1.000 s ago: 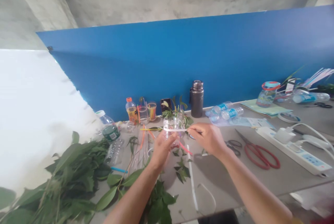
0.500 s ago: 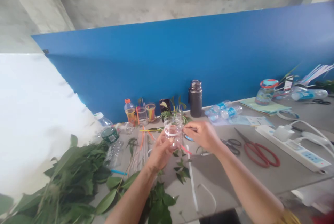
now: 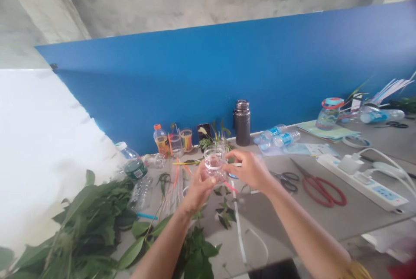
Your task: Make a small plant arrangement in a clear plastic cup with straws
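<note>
- The left grip (image 3: 197, 191) is closed around the lower part of a clear plastic cup (image 3: 215, 163), its fingers wrapped up the near side and holding the cup upright in the air above the counter.
- The right grip (image 3: 249, 170) is pinched on a thin white strip (image 3: 236, 164), which runs from the fingertips to the right side of the cup.
- A pink straw (image 3: 231, 187) lies just below the cup, and a leafy sprig (image 3: 208, 142) stands behind it.
- Loose green leaves (image 3: 225, 214) and a long white strip (image 3: 239, 231) lie on the counter (image 3: 269, 222) below the right grip, with clear straws (image 3: 170, 194) to the left.
- A large pile of leafy branches (image 3: 87, 222) lies at the counter's left end, beside a green-labelled plastic bottle (image 3: 134, 168).
- An orange-capped bottle (image 3: 161, 141) and cups of coloured straws (image 3: 186, 139) stand against the blue panel (image 3: 195, 75), near a dark steel flask (image 3: 242, 123).
- To the right are water bottles (image 3: 277, 138), black-handled scissors (image 3: 287, 181), red-handled scissors (image 3: 323, 192) and a white power strip (image 3: 361, 186).
</note>
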Tool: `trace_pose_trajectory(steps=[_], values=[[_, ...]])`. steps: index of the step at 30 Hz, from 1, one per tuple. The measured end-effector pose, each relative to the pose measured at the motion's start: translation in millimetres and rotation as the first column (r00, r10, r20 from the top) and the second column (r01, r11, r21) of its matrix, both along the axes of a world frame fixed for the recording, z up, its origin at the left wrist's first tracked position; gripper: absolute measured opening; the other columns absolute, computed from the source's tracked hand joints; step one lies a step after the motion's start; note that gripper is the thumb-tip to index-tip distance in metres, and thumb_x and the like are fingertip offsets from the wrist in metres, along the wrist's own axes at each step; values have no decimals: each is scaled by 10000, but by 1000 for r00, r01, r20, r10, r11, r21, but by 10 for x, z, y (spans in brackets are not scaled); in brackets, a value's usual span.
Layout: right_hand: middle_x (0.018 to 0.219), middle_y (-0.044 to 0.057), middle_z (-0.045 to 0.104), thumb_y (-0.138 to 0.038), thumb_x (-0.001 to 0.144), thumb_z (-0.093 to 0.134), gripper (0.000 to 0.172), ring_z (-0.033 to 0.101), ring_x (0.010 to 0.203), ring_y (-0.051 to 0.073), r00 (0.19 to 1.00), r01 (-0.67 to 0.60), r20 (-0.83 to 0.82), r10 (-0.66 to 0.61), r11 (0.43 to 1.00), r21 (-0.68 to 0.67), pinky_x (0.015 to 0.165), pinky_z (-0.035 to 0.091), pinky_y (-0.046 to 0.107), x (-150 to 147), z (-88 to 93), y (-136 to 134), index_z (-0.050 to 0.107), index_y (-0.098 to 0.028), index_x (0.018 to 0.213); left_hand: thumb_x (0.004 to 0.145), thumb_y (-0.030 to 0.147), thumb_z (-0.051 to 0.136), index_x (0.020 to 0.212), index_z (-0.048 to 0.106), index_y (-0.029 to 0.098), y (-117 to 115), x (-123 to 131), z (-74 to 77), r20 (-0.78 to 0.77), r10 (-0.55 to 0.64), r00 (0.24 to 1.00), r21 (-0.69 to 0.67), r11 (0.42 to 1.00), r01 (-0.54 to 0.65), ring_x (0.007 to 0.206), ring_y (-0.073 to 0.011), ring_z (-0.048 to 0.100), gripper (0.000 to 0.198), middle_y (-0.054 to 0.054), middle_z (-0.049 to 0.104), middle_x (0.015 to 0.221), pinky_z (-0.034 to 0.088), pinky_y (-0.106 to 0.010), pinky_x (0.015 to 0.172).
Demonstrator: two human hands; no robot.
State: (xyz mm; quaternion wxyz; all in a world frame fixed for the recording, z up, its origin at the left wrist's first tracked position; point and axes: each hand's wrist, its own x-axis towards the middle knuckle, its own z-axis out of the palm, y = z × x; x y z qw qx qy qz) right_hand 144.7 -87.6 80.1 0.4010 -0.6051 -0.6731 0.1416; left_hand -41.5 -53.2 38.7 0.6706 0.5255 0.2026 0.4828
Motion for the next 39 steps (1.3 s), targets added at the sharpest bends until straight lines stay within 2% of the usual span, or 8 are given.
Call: trace_pose_trajectory(steps=[4, 9, 13, 21, 25, 29, 35, 39], values=[[843, 30, 770, -533, 805, 712, 316, 703, 810, 232, 1000, 5, 16, -5, 1000, 2, 635, 421, 270, -47, -26, 2, 763, -277, 983, 635, 290, 900, 1127, 658, 200, 23, 34, -27, -59, 181, 982, 31, 983, -180, 1005, -250, 668, 555, -80, 712, 1088, 517, -344, 867], [815, 16, 762, -502, 854, 655, 288, 697, 734, 195, 984, -129, -127, 127, 992, -11, 614, 437, 251, 38, -25, 32, 755, -243, 933, 703, 366, 853, 1094, 679, 189, 9, 21, 56, 9, 75, 997, -22, 997, -75, 1012, -263, 682, 464, -110, 725, 1099, 523, -357, 856], [765, 11, 740, -463, 882, 614, 277, 675, 701, 178, 974, -179, -140, 180, 984, 19, 604, 425, 243, 70, -11, 20, 747, -223, 851, 712, 390, 845, 1096, 690, 186, -24, 17, 100, 18, 53, 998, -42, 998, -52, 1041, -277, 682, 462, -122, 727, 1100, 520, -372, 881], [705, -14, 738, -332, 825, 637, 156, 628, 635, 157, 992, -71, -94, 78, 995, 73, 606, 406, 246, 35, -32, 7, 758, -245, 776, 709, 359, 852, 1063, 670, 188, 18, 3, 5, 23, 118, 993, -63, 991, -116, 953, -247, 701, 433, -95, 712, 1075, 544, -348, 794], [604, -21, 689, -366, 812, 651, 162, 570, 549, 144, 998, 2, -62, 2, 997, 77, 550, 358, 245, 33, -24, 21, 762, -250, 791, 704, 436, 838, 1078, 678, 168, 51, -38, -32, 29, 40, 999, -102, 994, -37, 935, -268, 705, 487, -125, 728, 1022, 551, -348, 742], [637, -19, 707, -362, 809, 653, 162, 566, 553, 141, 997, -6, -70, 12, 997, 82, 554, 362, 246, 45, -34, 40, 774, -255, 791, 735, 473, 807, 1144, 670, 162, 82, -73, -54, 31, -55, 998, -107, 993, 58, 897, -274, 711, 532, -148, 731, 1039, 533, -326, 671], [631, -29, 712, -343, 804, 671, 133, 562, 540, 136, 999, 11, -47, -7, 996, 92, 552, 354, 246, 23, -38, 18, 778, -271, 774, 790, 449, 759, 1222, 646, 198, 74, -78, -49, 75, -119, 990, -110, 986, 127, 979, -294, 703, 512, -141, 713, 1144, 543, -390, 796], [690, -11, 747, -371, 819, 679, 141, 617, 605, 158, 1000, 24, -5, -24, 996, 91, 589, 365, 249, -37, -31, -20, 784, -279, 801, 720, 483, 823, 1191, 660, 198, 41, -49, -53, 39, -55, 998, -63, 996, 57, 1030, -297, 679, 574, -131, 697, 1172, 538, -406, 847]])
